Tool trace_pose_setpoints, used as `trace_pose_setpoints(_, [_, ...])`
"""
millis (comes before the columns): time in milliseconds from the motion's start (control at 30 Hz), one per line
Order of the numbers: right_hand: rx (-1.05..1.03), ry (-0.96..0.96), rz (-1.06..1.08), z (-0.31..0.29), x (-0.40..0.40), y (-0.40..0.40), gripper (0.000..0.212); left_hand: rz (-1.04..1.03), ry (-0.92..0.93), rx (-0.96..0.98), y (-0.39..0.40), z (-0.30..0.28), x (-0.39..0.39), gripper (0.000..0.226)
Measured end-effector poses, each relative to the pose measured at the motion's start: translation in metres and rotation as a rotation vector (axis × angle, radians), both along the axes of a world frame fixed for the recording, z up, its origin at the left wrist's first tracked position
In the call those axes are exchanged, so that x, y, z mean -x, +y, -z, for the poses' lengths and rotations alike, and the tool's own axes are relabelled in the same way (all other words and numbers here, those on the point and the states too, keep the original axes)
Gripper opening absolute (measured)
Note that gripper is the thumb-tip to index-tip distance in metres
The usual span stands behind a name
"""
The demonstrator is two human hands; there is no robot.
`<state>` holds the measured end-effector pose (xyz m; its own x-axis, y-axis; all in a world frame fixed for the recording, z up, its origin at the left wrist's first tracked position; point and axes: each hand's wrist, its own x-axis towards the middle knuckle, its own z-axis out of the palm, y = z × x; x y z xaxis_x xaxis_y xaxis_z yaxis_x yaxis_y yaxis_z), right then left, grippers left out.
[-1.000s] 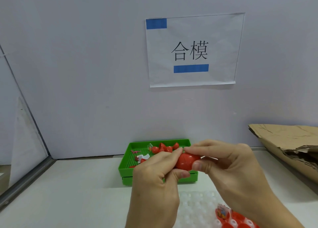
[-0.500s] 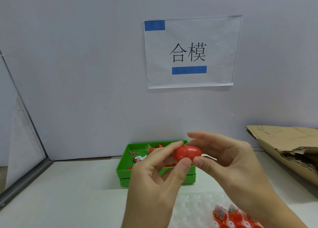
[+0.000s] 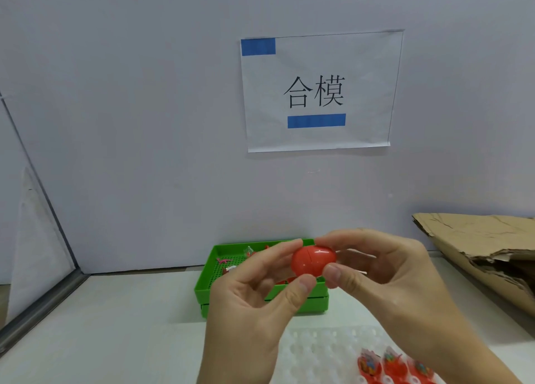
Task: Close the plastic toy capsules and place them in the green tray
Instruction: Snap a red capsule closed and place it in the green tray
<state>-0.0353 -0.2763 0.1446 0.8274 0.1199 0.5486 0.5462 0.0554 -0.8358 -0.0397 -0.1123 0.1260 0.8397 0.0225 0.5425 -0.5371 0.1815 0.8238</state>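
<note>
Both hands' grip pinches our red capsule (image 3: 313, 259), left hand (image 3: 254, 305) and right hand (image 3: 385, 270) on opposite ends, long axis sideways; green tray (image 3: 208, 289) lies just beyond.

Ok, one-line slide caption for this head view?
Both hands, left hand and right hand, pinch a closed red capsule above the green tray.
</note>
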Motion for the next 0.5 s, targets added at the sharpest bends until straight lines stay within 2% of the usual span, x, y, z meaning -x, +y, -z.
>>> trace_pose_setpoints(200, [-0.013,-0.024,-0.03,-0.0017,0.0025,-0.0002,0.03,0.027,0.027,0.066,0.0,0.0013,-0.0019,0.048])
trace_pose_setpoints(500, [-0.028,-0.031,-0.058,-0.0016,0.0037,0.0014,0.028,0.02,-0.029,0.053,-0.0001,-0.0005,-0.0018,0.041])
